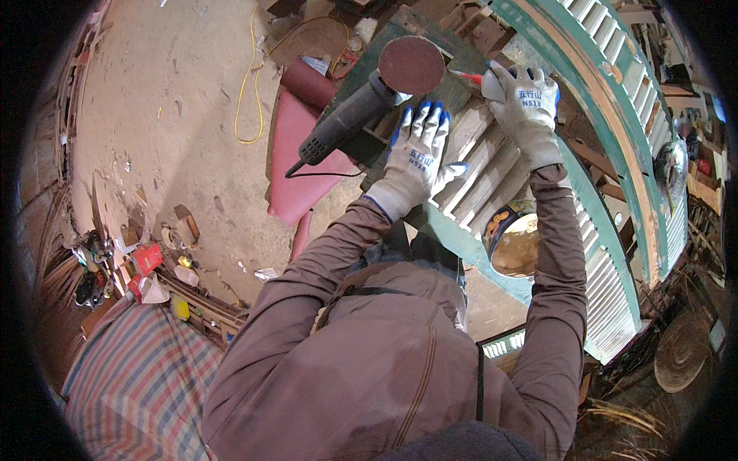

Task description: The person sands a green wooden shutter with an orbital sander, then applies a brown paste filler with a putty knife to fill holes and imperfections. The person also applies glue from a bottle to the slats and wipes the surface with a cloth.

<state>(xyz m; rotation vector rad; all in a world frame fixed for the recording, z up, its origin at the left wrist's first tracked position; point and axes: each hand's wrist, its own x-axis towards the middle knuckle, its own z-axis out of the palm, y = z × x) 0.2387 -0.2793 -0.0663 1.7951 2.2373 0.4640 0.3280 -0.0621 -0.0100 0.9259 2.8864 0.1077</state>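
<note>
My left hand (417, 157), in a white work glove with blue fingertips, is spread flat on a green-painted shutter panel (461, 238) beside its bare wooden slats (480, 165). My right hand (528, 107), gloved alike, is closed round what looks like a small white bottle (492, 87) with a red nozzle, pointing left over the panel. Part of it is hidden by my fingers. Left of my left hand lies a dark grey angle grinder (344, 119). Its round reddish-brown sanding disc (412, 65) faces up, and a black cord trails from its tail.
Another green louvered shutter (596, 104) lies at the right. A tin (516, 244) with brown contents stands near my right forearm. Red sheet material (296, 173) and a yellow cord (241, 123) lie on the left floor. Striped cloth (146, 376) is at lower left.
</note>
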